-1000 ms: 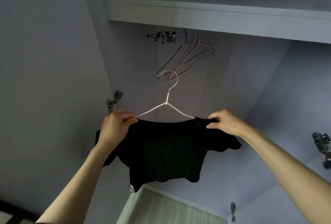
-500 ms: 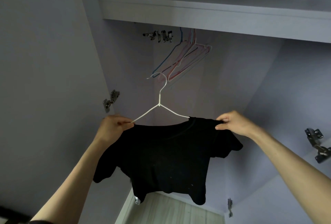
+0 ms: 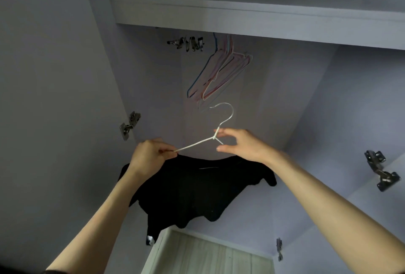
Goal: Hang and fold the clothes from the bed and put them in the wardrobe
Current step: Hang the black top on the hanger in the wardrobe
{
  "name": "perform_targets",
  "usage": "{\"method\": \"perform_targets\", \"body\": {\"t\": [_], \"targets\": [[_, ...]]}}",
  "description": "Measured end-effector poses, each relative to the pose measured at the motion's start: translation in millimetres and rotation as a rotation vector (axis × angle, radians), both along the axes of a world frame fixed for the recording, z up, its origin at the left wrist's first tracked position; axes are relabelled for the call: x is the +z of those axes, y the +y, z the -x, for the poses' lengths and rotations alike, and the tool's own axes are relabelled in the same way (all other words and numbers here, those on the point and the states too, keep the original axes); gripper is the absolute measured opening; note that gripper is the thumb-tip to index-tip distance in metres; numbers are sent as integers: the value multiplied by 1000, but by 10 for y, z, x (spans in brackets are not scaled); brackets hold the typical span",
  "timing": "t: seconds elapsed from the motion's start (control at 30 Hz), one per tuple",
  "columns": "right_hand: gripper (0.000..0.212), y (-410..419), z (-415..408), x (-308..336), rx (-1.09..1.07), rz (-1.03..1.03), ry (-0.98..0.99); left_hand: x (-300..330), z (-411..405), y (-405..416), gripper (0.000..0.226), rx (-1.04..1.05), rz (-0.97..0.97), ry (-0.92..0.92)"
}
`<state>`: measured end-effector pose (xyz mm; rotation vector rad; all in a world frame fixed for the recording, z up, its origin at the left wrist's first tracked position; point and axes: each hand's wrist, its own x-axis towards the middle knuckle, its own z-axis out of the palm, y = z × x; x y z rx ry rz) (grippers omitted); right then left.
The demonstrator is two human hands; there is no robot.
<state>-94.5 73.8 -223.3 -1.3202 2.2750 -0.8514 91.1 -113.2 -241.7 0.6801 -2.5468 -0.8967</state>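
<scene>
Black tee on a white hanger, held up inside the wardrobe

Centre frame, our left hand (image 3: 149, 157) pinches the hanger (image 3: 215, 136) arm and the shirt (image 3: 197, 192) shoulder; our right hand (image 3: 243, 145) has fingers loosely spread at the hanger's neck, barely touching. Further up, spare hangers (image 3: 221, 72) dangle under the shelf (image 3: 252, 17).

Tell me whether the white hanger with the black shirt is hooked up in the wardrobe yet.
Not yet. The white hanger has its hook free in the air below the empty hangers, gripped by the left hand.
</scene>
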Motion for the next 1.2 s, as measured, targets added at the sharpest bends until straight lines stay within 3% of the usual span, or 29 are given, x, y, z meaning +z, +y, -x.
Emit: {"method": "perform_targets", "body": {"t": [0.07,0.1,0.23,0.37,0.53,0.73,0.9,0.97,1.2], "targets": [[14,-126,-126,21,13,64,-154,8,40,11,9,-23,20,4],[9,-159,-140,43,4,94,-221,10,59,8,9,-32,16,11],[19,-98,-61,113,-70,51,-324,-6,149,50,25,-71,0,19],[14,100,95,50,-258,-2,-342,-49,297,159,58,-188,280,-10],[12,534,424,-10,-641,99,-598,100,614,369,56,-302,559,82],[17,986,772,23,-749,215,-893,485,1220,681,57,-387,733,199],[18,1169,1212,54,-828,386,-1026,829,1778,943,71,-349,913,331],[9,1223,1433,69,-875,474,-1115,946,2021,1028,82,-285,992,387],[12,1397,2191,109,-921,616,-1165,1035,2679,1127,92,-71,1035,446]]}}
